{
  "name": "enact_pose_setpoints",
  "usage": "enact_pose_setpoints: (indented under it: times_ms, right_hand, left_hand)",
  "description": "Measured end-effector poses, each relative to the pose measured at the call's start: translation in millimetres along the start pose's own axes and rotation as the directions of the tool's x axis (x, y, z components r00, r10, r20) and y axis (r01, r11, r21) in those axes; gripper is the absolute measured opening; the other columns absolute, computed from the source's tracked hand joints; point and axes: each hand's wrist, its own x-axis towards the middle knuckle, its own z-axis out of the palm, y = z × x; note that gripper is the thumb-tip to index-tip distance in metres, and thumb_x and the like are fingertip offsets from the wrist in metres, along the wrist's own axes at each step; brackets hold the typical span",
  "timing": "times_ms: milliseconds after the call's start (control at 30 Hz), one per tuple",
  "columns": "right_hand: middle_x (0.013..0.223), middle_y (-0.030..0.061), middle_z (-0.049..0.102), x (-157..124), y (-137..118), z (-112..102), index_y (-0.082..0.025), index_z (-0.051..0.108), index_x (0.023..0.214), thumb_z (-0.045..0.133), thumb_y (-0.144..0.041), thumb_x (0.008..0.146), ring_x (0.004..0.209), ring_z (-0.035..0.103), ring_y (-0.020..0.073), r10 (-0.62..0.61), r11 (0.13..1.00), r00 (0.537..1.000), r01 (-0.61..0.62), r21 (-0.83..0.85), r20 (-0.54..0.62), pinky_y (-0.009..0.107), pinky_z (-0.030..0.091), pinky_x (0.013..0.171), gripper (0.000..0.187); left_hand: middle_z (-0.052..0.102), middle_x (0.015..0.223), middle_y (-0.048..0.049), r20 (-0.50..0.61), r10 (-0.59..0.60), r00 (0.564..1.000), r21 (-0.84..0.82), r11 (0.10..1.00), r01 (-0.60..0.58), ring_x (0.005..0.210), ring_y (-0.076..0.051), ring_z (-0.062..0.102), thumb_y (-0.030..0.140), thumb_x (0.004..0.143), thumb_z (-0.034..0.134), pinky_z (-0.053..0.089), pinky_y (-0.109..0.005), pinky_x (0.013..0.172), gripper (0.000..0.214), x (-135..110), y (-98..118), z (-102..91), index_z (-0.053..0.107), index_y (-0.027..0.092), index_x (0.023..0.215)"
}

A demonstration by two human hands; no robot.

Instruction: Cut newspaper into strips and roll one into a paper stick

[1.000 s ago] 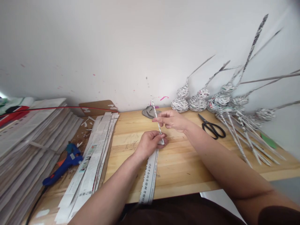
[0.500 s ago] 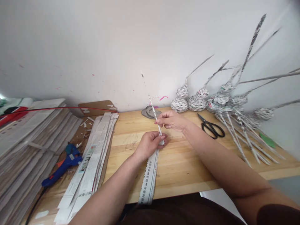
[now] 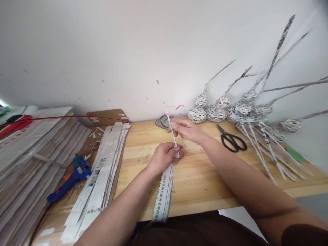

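A long newspaper strip (image 3: 162,193) lies on the wooden table (image 3: 205,177) and runs from the front edge up to my hands. Its far part is rolled into a thin tube (image 3: 170,127) that slants up toward the wall. My left hand (image 3: 165,156) is closed, pinching the point where the flat strip turns into the tube. My right hand (image 3: 186,130) is a little farther back, with its fingers pinched round the tube's upper part.
Cut newspaper strips (image 3: 102,174) lie left of my hands, with a blue glue gun (image 3: 70,179) and tall newspaper piles (image 3: 28,160) beyond them. Black scissors (image 3: 232,140) lie at the right. Woven paper gourds (image 3: 217,110) and rolled paper sticks (image 3: 266,150) crowd the right back corner.
My right hand has shifted slightly up along the tube and turned it. My left hand and the strip have barely moved.
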Motion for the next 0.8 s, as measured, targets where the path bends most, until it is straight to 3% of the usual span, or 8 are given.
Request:
enact_pose_setpoints:
  times_ms: [100,233,300,467,600,800]
  right_hand:
    - [0.069,0.0011,0.063,0.3,0.0,-0.2,-0.016,0.075,0.083,0.069,-0.052,0.076,0.064,0.052,0.0117,0.032,0.999,0.998,-0.031,-0.016,0.059,0.024,0.037,0.056,0.037]
    - [0.058,-0.0025,0.056,2.0,2.7,2.5,-0.016,0.071,0.069,0.078,-0.049,0.066,0.053,0.042,0.0082,0.049,0.995,0.991,-0.038,0.093,-0.122,0.023,0.03,0.049,0.034]
    - [0.055,-0.0034,0.054,2.0,2.3,1.4,-0.015,0.067,0.066,0.08,-0.048,0.064,0.05,0.038,0.0065,0.067,0.986,0.986,-0.041,0.163,-0.155,0.022,0.024,0.045,0.035]
    - [0.061,-0.0002,0.059,0.8,0.9,-7.0,-0.013,0.073,0.084,0.078,-0.047,0.067,0.047,0.034,0.0046,0.149,0.966,0.984,-0.167,0.196,0.1,0.022,0.016,0.041,0.039]
    - [0.057,-0.0021,0.058,1.0,2.8,-5.1,-0.014,0.065,0.067,0.083,-0.042,0.061,0.045,0.034,0.0039,0.143,0.964,0.99,-0.141,0.223,0.01,0.021,0.018,0.04,0.034]
    - [0.059,-0.0027,0.057,1.0,3.1,-1.4,-0.015,0.071,0.077,0.079,-0.044,0.066,0.045,0.035,0.0043,0.12,0.972,0.991,-0.13,0.196,0.064,0.021,0.018,0.041,0.032]
  left_hand:
    - [0.071,0.078,-0.0058,-0.007,-0.005,1.0,-0.018,1.0,0.005,0.077,-0.017,0.067,0.029,0.081,0.065,0.056,-0.032,0.072,0.02,1.3,-2.1,0.0,0.069,0.013,0.092]
    - [0.072,0.078,-0.0065,-0.02,0.009,1.0,0.009,1.0,-0.009,0.074,-0.016,0.067,0.032,0.079,0.067,0.056,-0.03,0.071,0.022,3.0,-4.0,0.2,0.07,0.013,0.09]
    - [0.072,0.079,-0.0071,-0.023,0.007,1.0,0.027,1.0,-0.006,0.074,-0.017,0.068,0.033,0.08,0.067,0.056,-0.03,0.07,0.023,3.1,-4.5,0.1,0.07,0.012,0.089]
    - [0.072,0.08,-0.0075,-0.006,0.01,1.0,0.025,1.0,-0.01,0.076,-0.017,0.067,0.038,0.078,0.068,0.055,-0.029,0.07,0.027,2.2,-4.7,-0.4,0.07,0.013,0.089]
    - [0.073,0.08,-0.0073,0.001,0.018,1.0,0.027,0.999,-0.018,0.075,-0.017,0.067,0.04,0.077,0.069,0.055,-0.029,0.07,0.03,2.0,-4.4,0.4,0.071,0.013,0.088]
    - [0.073,0.078,-0.007,-0.003,0.014,1.0,0.056,0.998,-0.014,0.073,-0.017,0.067,0.039,0.079,0.067,0.054,-0.028,0.07,0.027,0.9,-3.0,1.7,0.071,0.013,0.087]
